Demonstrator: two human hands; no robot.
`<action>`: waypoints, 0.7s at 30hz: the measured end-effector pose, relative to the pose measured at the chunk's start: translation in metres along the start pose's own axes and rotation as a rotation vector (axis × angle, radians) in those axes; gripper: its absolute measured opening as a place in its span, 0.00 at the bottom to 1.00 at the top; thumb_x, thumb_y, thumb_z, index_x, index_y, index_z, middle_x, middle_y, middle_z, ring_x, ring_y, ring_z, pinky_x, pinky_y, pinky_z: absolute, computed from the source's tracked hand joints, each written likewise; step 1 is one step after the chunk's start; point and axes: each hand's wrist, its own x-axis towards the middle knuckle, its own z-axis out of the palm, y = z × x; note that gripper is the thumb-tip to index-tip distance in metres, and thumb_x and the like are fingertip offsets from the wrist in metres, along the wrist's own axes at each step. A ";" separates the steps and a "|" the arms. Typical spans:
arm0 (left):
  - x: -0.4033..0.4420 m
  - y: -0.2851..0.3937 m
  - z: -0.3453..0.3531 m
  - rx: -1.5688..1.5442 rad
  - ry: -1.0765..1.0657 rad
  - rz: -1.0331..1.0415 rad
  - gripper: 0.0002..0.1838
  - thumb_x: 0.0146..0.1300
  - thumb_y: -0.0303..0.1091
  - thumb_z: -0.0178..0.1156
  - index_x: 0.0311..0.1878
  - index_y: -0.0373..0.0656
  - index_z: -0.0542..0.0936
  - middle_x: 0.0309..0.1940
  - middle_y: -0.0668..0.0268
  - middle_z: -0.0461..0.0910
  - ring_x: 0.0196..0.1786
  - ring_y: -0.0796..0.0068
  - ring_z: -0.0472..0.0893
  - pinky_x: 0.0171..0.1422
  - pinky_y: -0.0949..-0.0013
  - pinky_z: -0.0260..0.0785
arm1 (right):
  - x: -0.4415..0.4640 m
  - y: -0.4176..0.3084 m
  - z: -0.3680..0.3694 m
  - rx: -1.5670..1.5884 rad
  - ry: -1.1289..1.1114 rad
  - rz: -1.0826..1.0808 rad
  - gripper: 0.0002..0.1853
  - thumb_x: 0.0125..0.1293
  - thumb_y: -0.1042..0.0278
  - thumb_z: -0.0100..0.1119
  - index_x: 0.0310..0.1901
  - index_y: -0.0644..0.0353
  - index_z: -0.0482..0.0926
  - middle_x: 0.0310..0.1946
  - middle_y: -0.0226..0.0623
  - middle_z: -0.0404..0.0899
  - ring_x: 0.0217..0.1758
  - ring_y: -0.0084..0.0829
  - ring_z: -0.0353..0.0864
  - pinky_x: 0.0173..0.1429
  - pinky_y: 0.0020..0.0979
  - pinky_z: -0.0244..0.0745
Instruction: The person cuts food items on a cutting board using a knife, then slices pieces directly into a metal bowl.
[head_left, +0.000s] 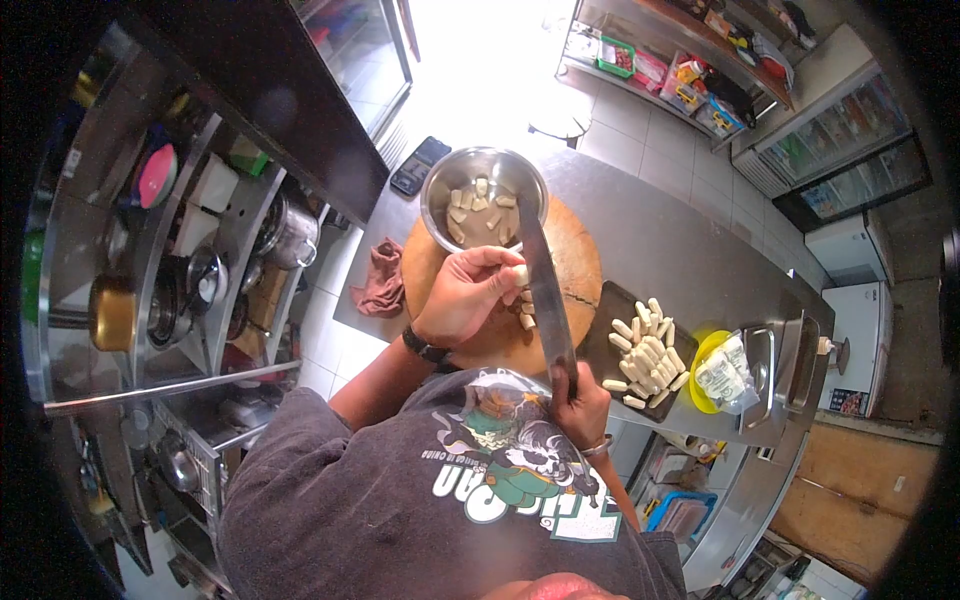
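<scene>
In my right hand (pixel 582 405) is the handle of a long, wide-bladed knife (pixel 550 300), its blade pointing away over the round wooden chopping board (pixel 580 250). My left hand (pixel 465 295) pinches a short pale piece (pixel 521 274) between thumb and fingers, right beside the blade. Several cut pale pieces (pixel 528 310) lie on the board below it. At the board's far side stands a steel bowl (pixel 432 205) with several short pieces in it. A dark tray (pixel 605 345) to the right bears a heap of pale, finger-shaped pieces (pixel 650 355); their kind is unclear.
A brown cloth (pixel 381 280) lies left of the board, and a phone (pixel 420 166) rests behind it. Right of the tray are a yellow bowl (pixel 704 388) with a plastic bag (pixel 728 375) and a steel sink (pixel 795 370). Pot-laden shelves (pixel 185 270) line the left.
</scene>
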 end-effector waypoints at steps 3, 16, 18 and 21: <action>-0.003 0.000 -0.001 0.097 -0.045 -0.022 0.10 0.69 0.27 0.63 0.51 0.35 0.81 0.38 0.67 0.82 0.36 0.80 0.79 0.40 0.76 0.72 | 0.000 -0.002 0.000 0.023 0.005 -0.003 0.12 0.73 0.58 0.59 0.40 0.60 0.77 0.24 0.49 0.79 0.28 0.52 0.83 0.30 0.43 0.74; 0.014 0.018 0.006 0.571 0.024 -0.047 0.09 0.68 0.29 0.65 0.48 0.35 0.83 0.38 0.68 0.86 0.40 0.84 0.82 0.46 0.79 0.74 | 0.001 0.004 0.003 0.003 0.099 -0.007 0.12 0.73 0.59 0.59 0.41 0.60 0.77 0.22 0.46 0.79 0.25 0.48 0.83 0.29 0.42 0.74; 0.035 0.015 -0.024 0.853 0.131 0.132 0.11 0.66 0.32 0.68 0.48 0.39 0.84 0.39 0.70 0.85 0.36 0.84 0.79 0.45 0.79 0.71 | 0.001 0.004 0.001 0.032 0.192 0.037 0.13 0.73 0.58 0.59 0.40 0.60 0.77 0.20 0.43 0.78 0.21 0.39 0.82 0.28 0.38 0.73; 0.054 0.018 -0.046 1.285 0.112 0.285 0.12 0.63 0.31 0.69 0.48 0.38 0.84 0.39 0.65 0.84 0.37 0.78 0.82 0.45 0.75 0.74 | 0.000 0.005 0.000 0.046 0.234 0.026 0.13 0.73 0.59 0.58 0.39 0.61 0.77 0.18 0.39 0.75 0.19 0.30 0.77 0.26 0.34 0.71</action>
